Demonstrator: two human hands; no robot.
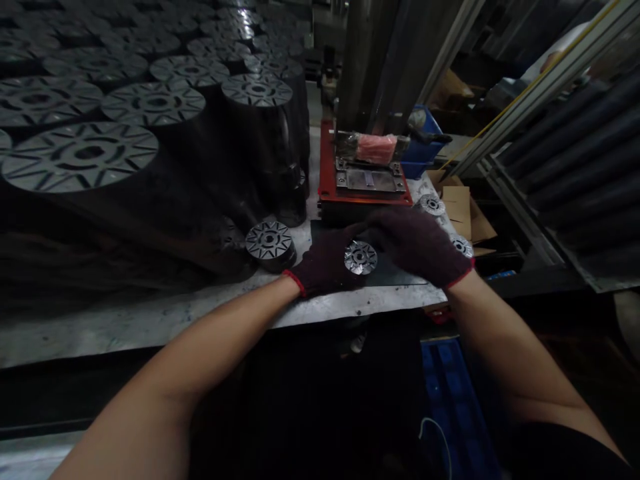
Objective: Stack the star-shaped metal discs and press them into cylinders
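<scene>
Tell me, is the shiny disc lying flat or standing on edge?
Flat, face up: the shiny disc shows its whole face between the left hand and right hand.

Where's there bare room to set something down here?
A pale bench strip runs along the front edge, left of the left glove. Behind, stacked dark discs and a red-based fixture crowd it.

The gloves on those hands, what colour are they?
The gloves are dark maroon knit with red cuff edges, seen best in the head view.
</scene>
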